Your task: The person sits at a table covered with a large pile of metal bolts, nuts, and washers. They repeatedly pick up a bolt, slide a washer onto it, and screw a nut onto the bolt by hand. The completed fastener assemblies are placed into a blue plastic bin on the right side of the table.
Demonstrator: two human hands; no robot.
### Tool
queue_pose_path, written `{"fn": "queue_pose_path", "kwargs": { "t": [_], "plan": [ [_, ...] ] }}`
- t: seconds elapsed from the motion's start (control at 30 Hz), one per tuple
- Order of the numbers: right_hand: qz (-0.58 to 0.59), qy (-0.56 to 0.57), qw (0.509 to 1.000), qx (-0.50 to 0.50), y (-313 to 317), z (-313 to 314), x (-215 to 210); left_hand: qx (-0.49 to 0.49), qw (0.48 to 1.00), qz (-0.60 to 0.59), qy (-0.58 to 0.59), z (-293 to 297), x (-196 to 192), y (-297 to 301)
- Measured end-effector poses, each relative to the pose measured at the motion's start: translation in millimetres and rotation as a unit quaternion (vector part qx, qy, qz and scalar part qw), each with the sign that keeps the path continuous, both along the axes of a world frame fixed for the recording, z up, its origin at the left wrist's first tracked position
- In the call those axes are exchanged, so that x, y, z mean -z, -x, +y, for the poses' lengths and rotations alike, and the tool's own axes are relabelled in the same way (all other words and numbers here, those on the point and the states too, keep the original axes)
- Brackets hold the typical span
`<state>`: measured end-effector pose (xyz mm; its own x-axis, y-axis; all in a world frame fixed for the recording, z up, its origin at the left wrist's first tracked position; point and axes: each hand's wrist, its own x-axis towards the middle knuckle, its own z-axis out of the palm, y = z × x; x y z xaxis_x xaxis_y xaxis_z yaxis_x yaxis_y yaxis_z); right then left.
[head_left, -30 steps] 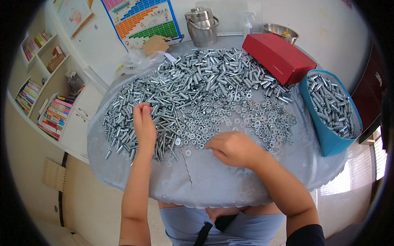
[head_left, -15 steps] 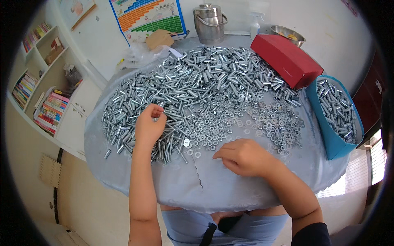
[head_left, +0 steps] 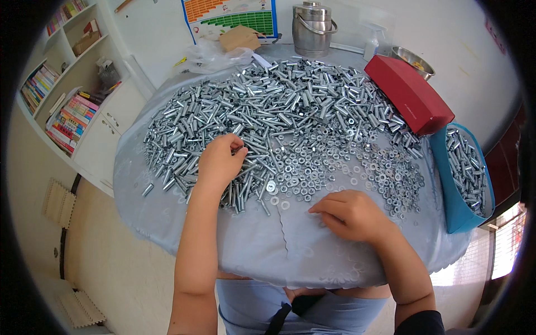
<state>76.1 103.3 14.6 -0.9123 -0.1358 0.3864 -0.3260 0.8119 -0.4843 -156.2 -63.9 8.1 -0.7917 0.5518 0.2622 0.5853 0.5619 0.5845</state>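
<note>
L hand [head_left: 220,160], ctr frame, curls low over thin silver metal bolts [head_left: 254,177], prob. for fingertip access; can't tell if pinching any. R hand [head_left: 353,215], lower right of ctr, loosely bent nr round silver metal nuts/washers [head_left: 304,169]; grip unclear. Blue fabric bin [head_left: 446,195], far right, prob. corrals silver metal cylinders [head_left: 468,173].

We record fine pale lettering [head_left: 411,118] on the near long side of the red rectangular box [head_left: 410,89]. Left of and beyond it, a blue-bordered wall chart [head_left: 234,22] bears orange and green printed cells. Farther left, multicoloured book spines [head_left: 71,123] carry print. We find all too small to read.
</note>
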Motion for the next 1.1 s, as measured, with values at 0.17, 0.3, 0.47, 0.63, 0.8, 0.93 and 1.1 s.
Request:
{"fn": "queue_pose_path", "kwargs": {
  "t": [0.17, 0.3, 0.47, 0.63, 0.8, 0.93, 1.1],
  "plan": [
    [0.048, 0.011, 0.999, 0.006, 0, -2, -1, 0.037, 0.998, 0.046, 0.012, 1, 6, 6],
    [0.056, -0.013, 0.998, 0.012, -2, -2, -7, 0.042, 0.994, 0.095, 0.027, 0, 8, 8],
    [0.060, -0.019, 0.998, 0.009, -2, -1, -7, 0.032, 0.992, -0.012, -0.123, 7, -4, -4],
    [0.058, -0.018, 0.998, 0.004, 0, -1, -4, -0.045, 0.998, -0.052, -0.006, 2, -41, -35],
    [0.062, -0.025, 0.998, 0.007, 0, -2, -6, 0.059, 0.987, -0.028, 0.150, -10, -35, -31],
    [0.076, -0.027, 0.997, -0.001, 0, -6, -7, 0.069, 0.987, -0.020, 0.144, -13, -32, -27],
    [0.005, 0.096, 0.991, 0.097, 0, -10, -8, 0.086, 0.992, -0.085, -0.019, 0, -39, -39]
  ]
}}
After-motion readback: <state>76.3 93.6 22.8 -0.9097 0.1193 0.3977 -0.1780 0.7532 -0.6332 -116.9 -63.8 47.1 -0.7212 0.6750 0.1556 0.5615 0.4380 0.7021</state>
